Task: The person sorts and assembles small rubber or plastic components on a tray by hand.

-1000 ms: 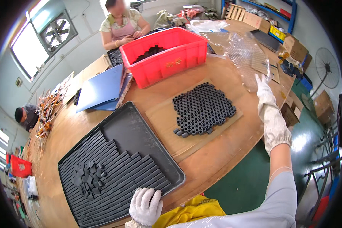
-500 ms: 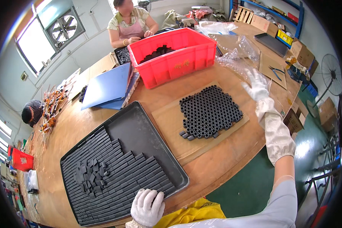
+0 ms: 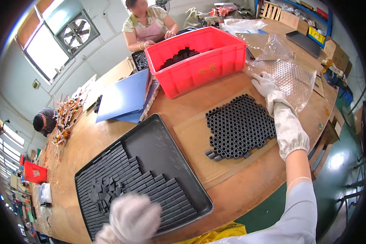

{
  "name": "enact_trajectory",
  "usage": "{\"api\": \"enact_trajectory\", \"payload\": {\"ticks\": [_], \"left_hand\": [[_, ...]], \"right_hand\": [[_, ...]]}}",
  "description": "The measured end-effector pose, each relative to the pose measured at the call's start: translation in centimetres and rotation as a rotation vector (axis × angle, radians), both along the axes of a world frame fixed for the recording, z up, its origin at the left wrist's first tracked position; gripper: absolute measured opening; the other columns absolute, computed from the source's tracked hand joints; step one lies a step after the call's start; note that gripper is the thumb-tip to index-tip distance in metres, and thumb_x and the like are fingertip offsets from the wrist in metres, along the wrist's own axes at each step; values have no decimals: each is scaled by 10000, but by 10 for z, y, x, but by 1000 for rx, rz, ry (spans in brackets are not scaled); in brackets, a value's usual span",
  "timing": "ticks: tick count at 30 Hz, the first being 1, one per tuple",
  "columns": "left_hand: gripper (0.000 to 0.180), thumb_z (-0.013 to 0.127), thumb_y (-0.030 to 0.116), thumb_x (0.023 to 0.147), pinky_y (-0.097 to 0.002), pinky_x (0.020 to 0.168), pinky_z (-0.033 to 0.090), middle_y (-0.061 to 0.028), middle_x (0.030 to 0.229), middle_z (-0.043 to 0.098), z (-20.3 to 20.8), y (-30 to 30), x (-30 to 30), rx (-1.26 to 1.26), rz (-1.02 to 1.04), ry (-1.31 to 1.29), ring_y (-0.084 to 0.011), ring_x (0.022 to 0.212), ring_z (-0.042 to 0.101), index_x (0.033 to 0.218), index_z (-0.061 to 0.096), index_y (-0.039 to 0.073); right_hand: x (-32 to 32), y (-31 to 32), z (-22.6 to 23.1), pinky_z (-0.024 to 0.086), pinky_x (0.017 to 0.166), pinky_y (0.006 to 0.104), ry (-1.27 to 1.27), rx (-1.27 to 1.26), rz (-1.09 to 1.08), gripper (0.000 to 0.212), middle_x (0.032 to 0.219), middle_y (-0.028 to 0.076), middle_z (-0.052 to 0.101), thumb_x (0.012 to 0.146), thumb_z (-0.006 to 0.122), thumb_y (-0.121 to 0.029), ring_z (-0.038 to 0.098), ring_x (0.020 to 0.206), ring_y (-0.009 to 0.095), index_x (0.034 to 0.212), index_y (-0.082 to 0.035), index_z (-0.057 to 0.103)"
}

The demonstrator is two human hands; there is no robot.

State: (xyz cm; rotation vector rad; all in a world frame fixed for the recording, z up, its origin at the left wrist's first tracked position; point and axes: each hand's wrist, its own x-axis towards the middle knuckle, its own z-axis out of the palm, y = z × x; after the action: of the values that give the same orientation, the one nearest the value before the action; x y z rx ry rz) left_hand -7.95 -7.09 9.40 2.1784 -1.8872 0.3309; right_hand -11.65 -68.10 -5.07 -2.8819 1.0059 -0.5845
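My left hand (image 3: 135,217), in a white glove, is over the near side of a black tray (image 3: 144,132), with its fingers smeared by motion. Short black tubes (image 3: 162,197) lie in close rows in the tray, with several loose ones (image 3: 105,191) heaped on top. Also gloved, my right hand (image 3: 266,84) has its fingers stretched out at the left edge of a sheet of clear bubble wrap (image 3: 290,79). Whether it grips the wrap is not plain. Nearer than this hand, a block of upright black tubes (image 3: 240,126) stands on flat cardboard (image 3: 191,140).
A red bin (image 3: 199,75) with black pieces stands beyond the cardboard. Blue sheets (image 3: 124,95) lie left of it. Another person (image 3: 150,26) sits behind the bin, and a second person (image 3: 44,122) is at far left beside orange-and-white parts (image 3: 65,122).
The view has shifted. My left hand has moved left and up over the tray. My right hand has moved left and farther off, and the bubble wrap now spreads farther right, over the pliers.
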Motion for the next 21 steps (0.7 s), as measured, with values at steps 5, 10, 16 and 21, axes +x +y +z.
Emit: {"api": "enact_trajectory", "payload": {"ticks": [5,10,16,21], "left_hand": [[394,732,72,758,-430,917,477,-144,1180,595,3,-148,124,-262,-67,-174,-351,1054,591,1139,632,72],[557,714,306,813,-441,1020,440,-98,1325,521,-11,-298,203,-323,111,-357,-318,1220,505,1307,536,117],[509,665,416,876,-478,913,491,-169,1161,651,-28,-398,221,-11,396,-24,-373,1072,617,1273,554,117],[320,653,412,906,-455,794,500,-168,935,689,-27,-405,235,-174,362,34,-377,938,653,1007,653,109]], "right_hand": [[-17,-21,-19,426,1009,444,-140,-42,0,343,1201,127,602,942,533,-373,535,1179,341,1214,-205,658],[5,-10,-20,438,1008,435,-323,-33,94,377,1189,173,623,943,547,-327,556,1145,377,1227,-97,640],[-3,-7,-13,445,1002,461,-280,59,3,446,1218,190,642,973,468,-324,581,1148,378,1353,-106,553],[-3,-11,-15,452,992,458,-295,86,-1,451,1214,190,643,977,458,-330,585,1147,375,1359,-108,545]]}}
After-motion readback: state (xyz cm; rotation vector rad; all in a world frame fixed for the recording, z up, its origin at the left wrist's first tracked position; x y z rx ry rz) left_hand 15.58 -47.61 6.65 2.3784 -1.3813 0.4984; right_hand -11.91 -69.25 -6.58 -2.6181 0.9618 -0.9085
